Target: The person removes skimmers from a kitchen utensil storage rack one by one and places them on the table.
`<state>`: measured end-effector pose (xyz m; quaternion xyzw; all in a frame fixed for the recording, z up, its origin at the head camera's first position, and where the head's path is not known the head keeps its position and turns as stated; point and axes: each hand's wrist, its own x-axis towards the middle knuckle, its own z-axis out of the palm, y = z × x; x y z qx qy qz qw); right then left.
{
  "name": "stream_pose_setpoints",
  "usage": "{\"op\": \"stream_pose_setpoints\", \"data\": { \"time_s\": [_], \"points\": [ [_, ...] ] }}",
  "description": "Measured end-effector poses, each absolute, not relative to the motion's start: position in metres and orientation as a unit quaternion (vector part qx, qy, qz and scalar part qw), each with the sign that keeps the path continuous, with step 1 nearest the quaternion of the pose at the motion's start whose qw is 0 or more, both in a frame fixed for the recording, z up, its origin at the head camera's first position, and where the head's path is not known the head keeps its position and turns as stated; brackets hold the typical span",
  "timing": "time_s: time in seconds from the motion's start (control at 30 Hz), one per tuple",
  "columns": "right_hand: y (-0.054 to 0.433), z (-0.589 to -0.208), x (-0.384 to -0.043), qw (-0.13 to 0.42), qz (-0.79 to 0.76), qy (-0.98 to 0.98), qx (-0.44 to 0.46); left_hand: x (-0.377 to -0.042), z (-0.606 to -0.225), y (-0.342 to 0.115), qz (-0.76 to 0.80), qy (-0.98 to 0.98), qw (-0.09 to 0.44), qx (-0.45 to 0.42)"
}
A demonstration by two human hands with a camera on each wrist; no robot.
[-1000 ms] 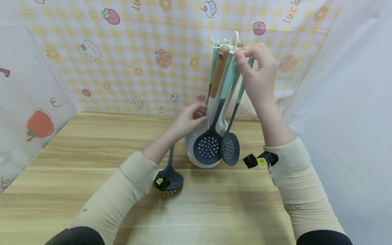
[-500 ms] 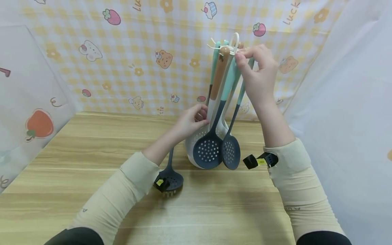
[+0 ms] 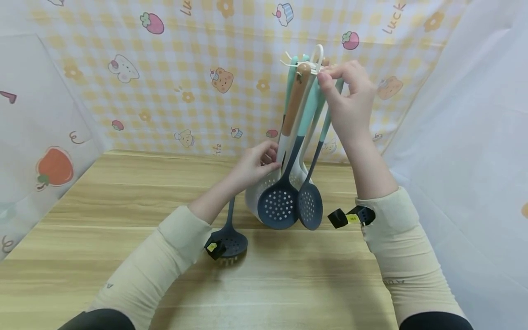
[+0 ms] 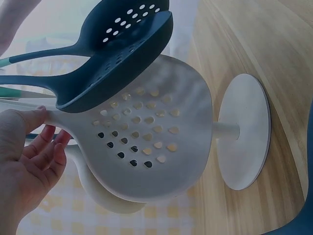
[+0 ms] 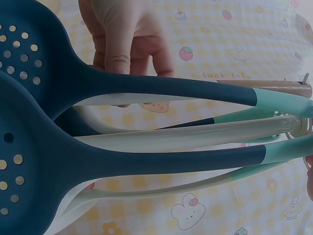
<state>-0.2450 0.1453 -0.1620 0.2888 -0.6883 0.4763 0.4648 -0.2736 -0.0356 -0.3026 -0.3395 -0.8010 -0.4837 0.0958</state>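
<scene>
A white utensil rack (image 3: 316,55) with hooks at its top stands on a round base (image 4: 243,132). My left hand (image 3: 257,165) pinches the neck of a white skimmer (image 4: 146,127) with a brown handle (image 3: 294,105), its fingers curled behind. My right hand (image 3: 350,96) pinches the rack's hook ring with thumb and index finger; only a sliver of it shows in the right wrist view. Two dark skimmers (image 3: 278,204) with mint handles hang in front, partly covering the white one. Other handles hang behind, their heads mostly hidden.
A dark pasta server (image 3: 233,240) lies on the wooden table (image 3: 136,197), left of the rack, partly behind my left wrist's camera. A checked cloth (image 3: 247,105) hangs close behind the rack; white cloth (image 3: 462,137) hangs at the right.
My left hand's thumb has dropped slightly onto the white skimmer's neck, and that skimmer has shifted a little left. The dark skimmers sit slightly lower. My right hand stays at the hook ring.
</scene>
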Motion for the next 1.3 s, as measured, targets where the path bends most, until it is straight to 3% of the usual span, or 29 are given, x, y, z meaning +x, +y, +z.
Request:
{"op": "stream_pose_setpoints", "data": {
  "time_s": [1.3],
  "points": [
    [0.144, -0.163, -0.244, 0.465, 0.486, -0.681, 0.290, -0.267, -0.301, -0.050, -0.461, -0.787, 0.142, -0.385]
  ]
}}
